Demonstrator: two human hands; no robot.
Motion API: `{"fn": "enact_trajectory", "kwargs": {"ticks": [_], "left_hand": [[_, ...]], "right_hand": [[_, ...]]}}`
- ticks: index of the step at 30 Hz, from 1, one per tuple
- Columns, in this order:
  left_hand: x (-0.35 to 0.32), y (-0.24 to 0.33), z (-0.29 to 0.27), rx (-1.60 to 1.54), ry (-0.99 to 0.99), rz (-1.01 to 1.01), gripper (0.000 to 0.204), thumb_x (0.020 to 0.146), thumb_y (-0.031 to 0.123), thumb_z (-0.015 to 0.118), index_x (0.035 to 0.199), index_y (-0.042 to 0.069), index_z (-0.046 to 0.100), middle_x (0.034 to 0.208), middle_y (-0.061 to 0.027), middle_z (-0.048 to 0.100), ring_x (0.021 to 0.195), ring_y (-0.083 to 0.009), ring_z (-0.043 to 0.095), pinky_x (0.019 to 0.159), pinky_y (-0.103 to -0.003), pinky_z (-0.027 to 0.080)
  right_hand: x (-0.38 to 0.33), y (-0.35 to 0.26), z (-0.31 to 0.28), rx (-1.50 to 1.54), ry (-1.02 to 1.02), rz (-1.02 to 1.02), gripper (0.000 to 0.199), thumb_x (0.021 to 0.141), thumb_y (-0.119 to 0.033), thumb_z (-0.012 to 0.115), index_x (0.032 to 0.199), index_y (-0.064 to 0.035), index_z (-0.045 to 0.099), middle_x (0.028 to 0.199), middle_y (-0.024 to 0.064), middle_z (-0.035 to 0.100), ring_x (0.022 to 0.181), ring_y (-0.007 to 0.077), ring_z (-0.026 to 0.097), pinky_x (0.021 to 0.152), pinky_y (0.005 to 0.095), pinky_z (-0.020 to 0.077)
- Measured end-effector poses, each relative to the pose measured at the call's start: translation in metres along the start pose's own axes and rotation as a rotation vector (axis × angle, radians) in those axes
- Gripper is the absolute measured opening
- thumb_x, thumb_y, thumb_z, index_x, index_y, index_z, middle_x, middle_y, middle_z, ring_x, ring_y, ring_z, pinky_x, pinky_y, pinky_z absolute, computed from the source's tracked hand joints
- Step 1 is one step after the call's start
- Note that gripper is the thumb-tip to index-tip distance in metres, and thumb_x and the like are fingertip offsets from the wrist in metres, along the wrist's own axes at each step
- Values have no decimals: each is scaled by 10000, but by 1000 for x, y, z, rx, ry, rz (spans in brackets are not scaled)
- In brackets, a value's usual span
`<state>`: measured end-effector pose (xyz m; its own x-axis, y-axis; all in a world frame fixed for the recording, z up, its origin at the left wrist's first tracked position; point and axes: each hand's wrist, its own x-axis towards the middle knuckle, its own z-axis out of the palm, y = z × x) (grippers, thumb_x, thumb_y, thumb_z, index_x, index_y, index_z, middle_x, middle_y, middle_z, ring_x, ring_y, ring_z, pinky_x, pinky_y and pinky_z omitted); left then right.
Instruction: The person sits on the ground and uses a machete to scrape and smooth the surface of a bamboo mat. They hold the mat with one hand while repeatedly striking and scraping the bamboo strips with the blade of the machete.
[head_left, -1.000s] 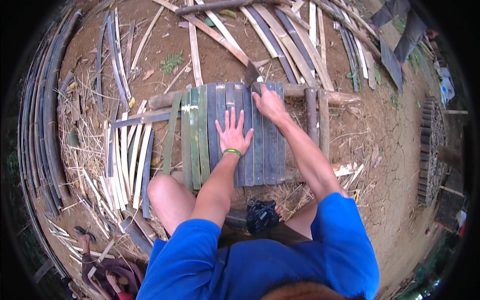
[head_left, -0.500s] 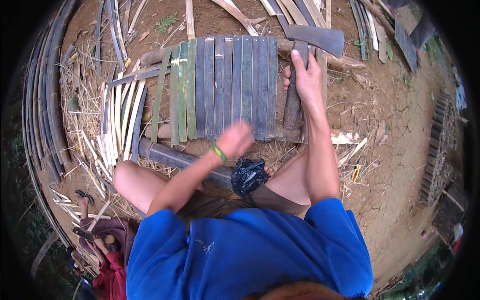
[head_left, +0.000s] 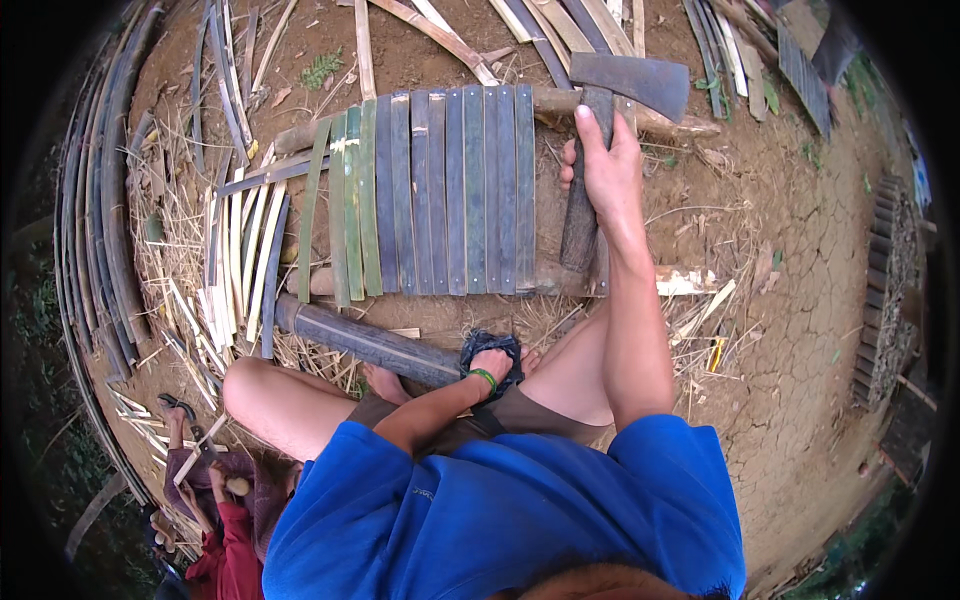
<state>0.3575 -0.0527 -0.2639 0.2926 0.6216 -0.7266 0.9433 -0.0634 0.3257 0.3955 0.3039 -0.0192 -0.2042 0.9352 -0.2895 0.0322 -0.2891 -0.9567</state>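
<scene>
My right hand (head_left: pixel 614 182) is closed around the wooden handle of an axe (head_left: pixel 640 86), its dark metal head pointing away from me. My left hand (head_left: pixel 490 364) reaches into a black plastic bag (head_left: pixel 510 350) in my lap; its fingers are hidden there. In front of me lies a row of bamboo slats (head_left: pixel 465 190), dark ones on the right and greener ones on the left. They lie across a far wooden pole (head_left: pixel 555 101) and a near wooden pole (head_left: pixel 684 280). Small nail heads seem to show at the ends of several slats.
A thick dark bamboo pole (head_left: pixel 370 340) lies before my legs. Loose split strips (head_left: pixel 245 240) are scattered at the left, beside long bamboo poles (head_left: pixel 95 200). Another person in a red garment (head_left: pixel 228 550) sits at lower left. A stacked pile (head_left: pixel 880 290) stands far right.
My left hand has come down from above the near ends of the slats into the black bag. The right hand still holds the axe in nearly the same place.
</scene>
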Motion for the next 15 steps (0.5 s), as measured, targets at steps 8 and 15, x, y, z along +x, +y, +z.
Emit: {"fn": "enact_trajectory", "kwargs": {"ticks": [8, 15], "left_hand": [[-22, -14, 17, 85, 122, 73, 228, 964, 113, 534, 1009, 48, 748, 932, -173, 748, 946, -290, 755, 760, -395, 621], [-44, -70, -100, -485, 249, 163, 165, 794, 48, 652, 915, 53, 765, 969, -208, 736, 897, -391, 716, 812, -486, 582]], "right_hand": [[-7, -7, -2, -4, 56, -20, 266, 1071, -348, 582, 1073, -84, 547, 659, 18, 568, 494, 113, 554, 433, 270, 446], [-21, -11, -2, -7, 78, 17, 274, 1070, -356, 582, 1075, -85, 542, 655, 10, 562, 488, 106, 556, 422, 267, 450]]}}
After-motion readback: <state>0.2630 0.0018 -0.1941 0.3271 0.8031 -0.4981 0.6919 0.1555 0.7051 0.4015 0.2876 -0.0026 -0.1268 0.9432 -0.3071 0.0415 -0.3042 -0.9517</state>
